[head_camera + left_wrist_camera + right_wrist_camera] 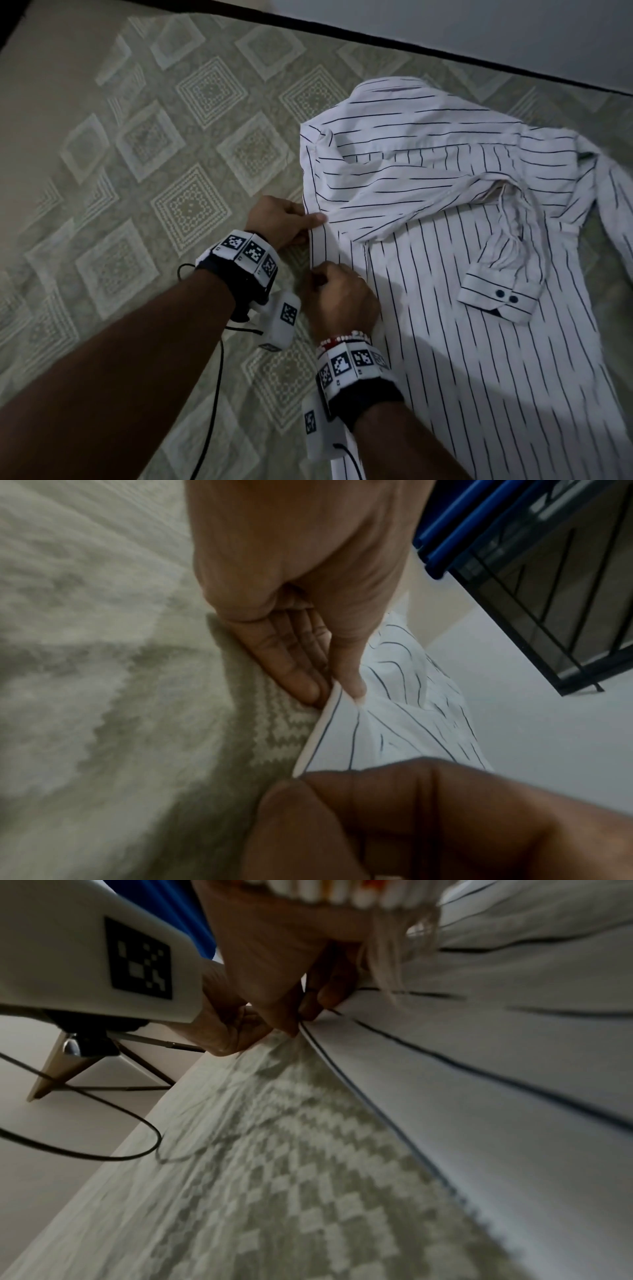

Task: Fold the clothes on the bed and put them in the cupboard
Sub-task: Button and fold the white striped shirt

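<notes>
On the bed cover (144, 144), toward 3 o'clock in the head view, lies the striped shirt (445, 274), one sleeve folded across it. Left hand (281, 222) pinches its side edge; right hand (339, 298), just beside at 6 o'clock, grasps the same edge.

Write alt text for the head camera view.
Both hands pinch the left edge of a white striped shirt lying on a patterned bedspread: left hand farther up, right hand nearer. One sleeve is folded across it.
</notes>
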